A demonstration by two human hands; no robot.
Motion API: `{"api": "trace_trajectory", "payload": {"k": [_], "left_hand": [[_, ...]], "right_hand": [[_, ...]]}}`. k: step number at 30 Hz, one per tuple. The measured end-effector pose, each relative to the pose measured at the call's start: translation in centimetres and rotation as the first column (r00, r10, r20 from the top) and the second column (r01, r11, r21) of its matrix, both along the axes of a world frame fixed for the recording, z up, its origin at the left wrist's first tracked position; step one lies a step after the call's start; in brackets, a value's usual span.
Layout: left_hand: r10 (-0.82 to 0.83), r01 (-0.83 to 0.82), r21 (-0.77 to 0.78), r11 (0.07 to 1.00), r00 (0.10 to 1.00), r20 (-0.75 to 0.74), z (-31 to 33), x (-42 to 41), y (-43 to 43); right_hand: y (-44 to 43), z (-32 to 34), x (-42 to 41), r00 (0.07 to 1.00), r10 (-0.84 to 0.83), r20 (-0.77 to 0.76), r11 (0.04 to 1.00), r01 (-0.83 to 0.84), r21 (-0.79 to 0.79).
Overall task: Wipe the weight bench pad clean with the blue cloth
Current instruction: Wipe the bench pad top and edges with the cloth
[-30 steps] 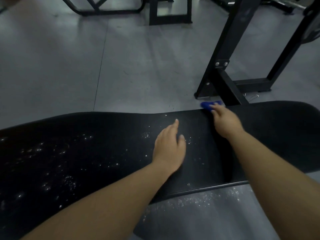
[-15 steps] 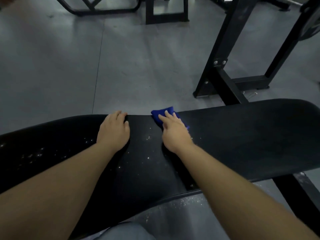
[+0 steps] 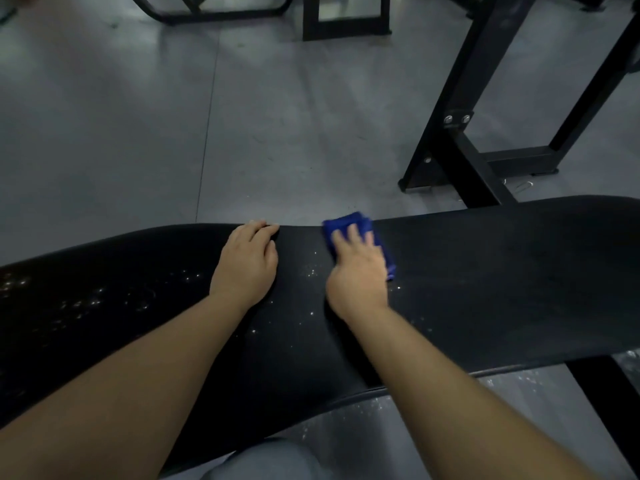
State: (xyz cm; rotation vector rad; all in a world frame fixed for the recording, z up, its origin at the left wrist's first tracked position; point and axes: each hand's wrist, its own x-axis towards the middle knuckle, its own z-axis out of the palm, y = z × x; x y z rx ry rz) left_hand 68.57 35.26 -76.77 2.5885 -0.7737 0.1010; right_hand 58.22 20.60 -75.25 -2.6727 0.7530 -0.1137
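The black weight bench pad (image 3: 502, 271) runs across the view from left to right. White specks dot its left half and the strip between my hands. My right hand (image 3: 358, 271) lies flat on the folded blue cloth (image 3: 349, 221), fingers straight, pressing it onto the pad near the far edge. The cloth sticks out past my fingertips and beside my hand on the right. My left hand (image 3: 247, 265) rests on the pad to the left, its fingers bent over the far edge.
A black steel rack frame (image 3: 446, 150) stands on the grey floor (image 3: 138, 133) beyond the pad at the right. More black frames (image 3: 346, 26) stand at the top. White specks lie on the floor under the pad's near edge. A bench leg (image 3: 602, 403) shows at lower right.
My right hand slid the cloth left along the far edge of the pad, then held near the middle. My left hand moved left and up to the far edge.
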Motion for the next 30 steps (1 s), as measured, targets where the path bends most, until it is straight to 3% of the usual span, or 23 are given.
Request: {"api": "trace_trajectory", "payload": {"k": [2,4,7,10,15,18,20,22,24,27,30], "left_hand": [[-0.003,0.003,0.004,1.0,1.0,-0.007,0.1,0.0,0.0],[-0.016,0.016,-0.001,1.0,1.0,-0.014,0.1,-0.1,0.1],[-0.025,0.024,-0.018,1.0,1.0,-0.003,0.1,-0.2,0.3],[-0.014,0.014,-0.018,1.0,1.0,0.0,-0.1,0.0,0.2],[-0.006,0.006,0.003,1.0,1.0,0.029,-0.2,0.1,0.1],[-0.006,0.005,0.007,1.0,1.0,0.029,-0.1,0.0,0.1],[-0.007,0.006,0.017,1.0,1.0,0.025,-0.1,0.0,0.1],[-0.015,0.014,0.023,1.0,1.0,0.016,0.0,0.0,0.2],[-0.023,0.022,0.016,1.0,1.0,0.015,-0.1,0.1,0.3],[-0.035,0.035,0.012,0.999,0.999,0.023,-0.3,0.1,0.4],[-0.05,0.05,0.003,0.999,0.998,0.031,-0.4,0.2,0.3]], "right_hand": [[0.2,0.3,-1.2,0.985,0.167,0.051,0.982,-0.171,0.085],[-3.1,0.8,-2.5,0.981,0.174,0.085,0.968,-0.187,0.17],[-9.2,1.5,-5.3,0.999,-0.024,0.031,0.971,0.016,0.24],[-12.5,1.3,-8.4,0.982,-0.189,0.019,0.964,0.182,0.195],[-7.0,-0.4,-6.4,0.916,-0.398,0.048,0.917,0.396,0.052],[0.1,-0.3,-4.8,0.99,-0.123,0.073,0.992,0.124,-0.011],[2.0,-0.2,-5.5,0.992,0.097,0.076,0.992,-0.103,0.073],[-0.5,0.0,-6.7,0.977,0.183,0.11,0.969,-0.198,0.149],[-4.9,-0.3,-8.2,0.986,0.116,0.119,0.974,-0.136,0.18],[-10.4,-0.2,-11.0,0.983,-0.155,0.097,0.977,0.137,0.166],[-9.8,-0.4,-11.1,0.923,-0.376,0.081,0.919,0.36,0.158]]}}
